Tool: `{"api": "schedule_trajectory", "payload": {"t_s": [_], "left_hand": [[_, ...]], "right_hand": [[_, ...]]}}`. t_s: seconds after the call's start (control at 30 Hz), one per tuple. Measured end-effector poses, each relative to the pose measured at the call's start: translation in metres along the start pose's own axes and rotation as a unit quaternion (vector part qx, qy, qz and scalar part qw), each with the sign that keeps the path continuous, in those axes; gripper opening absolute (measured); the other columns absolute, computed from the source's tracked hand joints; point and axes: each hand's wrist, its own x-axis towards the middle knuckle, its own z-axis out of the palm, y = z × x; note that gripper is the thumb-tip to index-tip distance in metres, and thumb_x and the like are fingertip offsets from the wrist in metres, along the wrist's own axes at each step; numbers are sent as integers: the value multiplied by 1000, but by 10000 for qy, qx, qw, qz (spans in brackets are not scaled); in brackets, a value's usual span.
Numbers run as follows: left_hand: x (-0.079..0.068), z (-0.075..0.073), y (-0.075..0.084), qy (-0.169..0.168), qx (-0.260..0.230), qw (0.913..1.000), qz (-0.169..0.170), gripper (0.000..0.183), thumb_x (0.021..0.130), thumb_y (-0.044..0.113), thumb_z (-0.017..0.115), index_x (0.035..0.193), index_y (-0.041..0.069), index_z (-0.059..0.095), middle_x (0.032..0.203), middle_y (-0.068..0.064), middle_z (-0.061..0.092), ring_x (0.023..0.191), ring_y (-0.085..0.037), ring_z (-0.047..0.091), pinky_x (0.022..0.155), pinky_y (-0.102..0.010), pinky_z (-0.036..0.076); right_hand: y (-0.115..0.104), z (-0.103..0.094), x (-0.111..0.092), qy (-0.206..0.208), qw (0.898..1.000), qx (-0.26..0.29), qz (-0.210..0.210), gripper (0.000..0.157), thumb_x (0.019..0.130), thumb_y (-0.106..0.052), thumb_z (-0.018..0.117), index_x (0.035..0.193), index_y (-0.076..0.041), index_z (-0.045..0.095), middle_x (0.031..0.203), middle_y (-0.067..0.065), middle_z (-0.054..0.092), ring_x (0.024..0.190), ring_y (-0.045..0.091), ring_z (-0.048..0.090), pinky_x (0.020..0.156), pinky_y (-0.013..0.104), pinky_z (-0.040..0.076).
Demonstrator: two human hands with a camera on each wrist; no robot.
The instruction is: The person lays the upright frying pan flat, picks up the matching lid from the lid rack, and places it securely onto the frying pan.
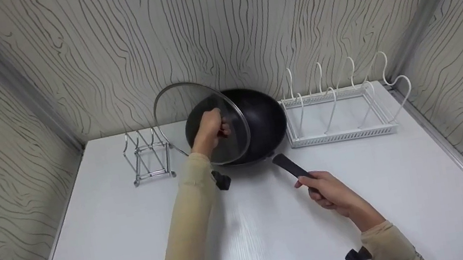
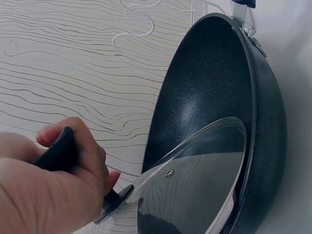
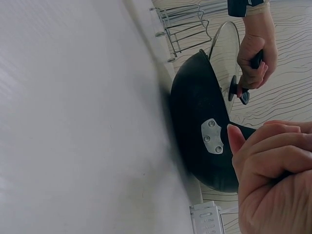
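Observation:
A dark wok (image 1: 263,120) stands at the back of the white table, its black handle (image 1: 291,166) pointing toward the front right. My right hand (image 1: 328,191) grips the end of that handle. In my left hand (image 1: 212,124) is the black knob (image 2: 62,150) of a glass lid (image 1: 238,140) with a metal rim. The lid is tilted over the left part of the wok and reaches past its left edge. In the left wrist view the lid's lower edge lies inside the wok's rim, while the other side sticks out.
Left of the wok stands a small chrome wire rack (image 1: 153,161). A white rack (image 1: 344,135) with tall curved prongs sits close on the wok's right. Wood-grain panels (image 1: 215,25) enclose the white table (image 1: 128,239) at the back and both sides.

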Motion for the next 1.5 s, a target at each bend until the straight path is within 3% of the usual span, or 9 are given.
{"api": "schedule_trajectory", "payload": {"t_s": [0.17, 0.27, 0.4, 0.47, 0.67, 1.17, 1.4, 1.5], "left_hand": [[0, -1, -1, 32, -97, 9999, 12, 19, 109, 11, 25, 102, 2, 40, 75, -1, 41, 57, -11, 38, 51, -24, 37], [0, 0, -1, 28, -90, 10000, 9, 20, 108, 10, 25, 117, -1, 38, 76, -1, 42, 57, -11, 39, 51, -24, 37], [1, 1, -2, 50, -31, 10000, -20, 42, 107, 10, 26, 147, -2, 24, 77, -2, 43, 57, -10, 40, 51, -24, 37], [1, 2, -2, 54, -2, 10000, -35, 47, 106, 9, 25, 152, -1, 19, 78, -2, 43, 57, -11, 39, 51, -24, 37], [1, 5, -4, 35, 11, 10000, 23, 36, 106, 6, 26, 141, -2, 26, 81, -4, 42, 58, -11, 38, 52, -24, 36], [3, 6, -7, 70, 151, 9998, 139, 50, 108, 6, 29, 155, -3, 15, 86, -7, 49, 60, -12, 44, 54, -25, 42], [3, 8, -10, 73, 356, 9989, 297, 31, 109, 7, 27, 133, -9, 38, 77, -4, 50, 56, -10, 46, 52, -24, 43], [2, 8, -11, 34, 413, 9985, 364, 28, 108, 7, 27, 130, -8, 38, 77, -4, 49, 57, -11, 45, 52, -25, 44]], "right_hand": [[0, 0, 1, -20, 10000, -35, 13, 38, 108, -31, 54, 117, 6, 58, 60, -8, 38, 44, 2, 29, 41, 17, 24], [-1, 1, 1, -7, 10000, -45, 25, 37, 108, -31, 54, 117, 5, 59, 59, -8, 38, 43, 2, 29, 40, 17, 24], [-1, 1, 2, 4, 10000, -27, 41, 38, 108, -31, 54, 117, 6, 58, 59, -8, 38, 43, 1, 29, 40, 17, 24], [-1, 1, 2, -6, 10000, -34, 25, 39, 108, -30, 53, 118, 7, 58, 59, -8, 38, 43, 1, 29, 40, 16, 24], [-1, 1, 2, 2, 10000, -25, 27, 38, 109, -29, 53, 118, 7, 58, 59, -9, 38, 42, -1, 27, 39, 16, 23], [-2, 1, 0, 10, 10000, -69, 15, 38, 109, -30, 53, 119, 6, 57, 59, -9, 38, 42, 0, 28, 40, 16, 24], [0, 0, 0, 14, 9999, -103, 27, 39, 109, -32, 53, 119, 6, 58, 59, -9, 38, 42, 0, 28, 40, 17, 24], [0, -1, 0, 24, 9999, -110, 12, 40, 108, -32, 54, 119, 6, 58, 59, -9, 37, 42, 0, 28, 40, 17, 24]]}}
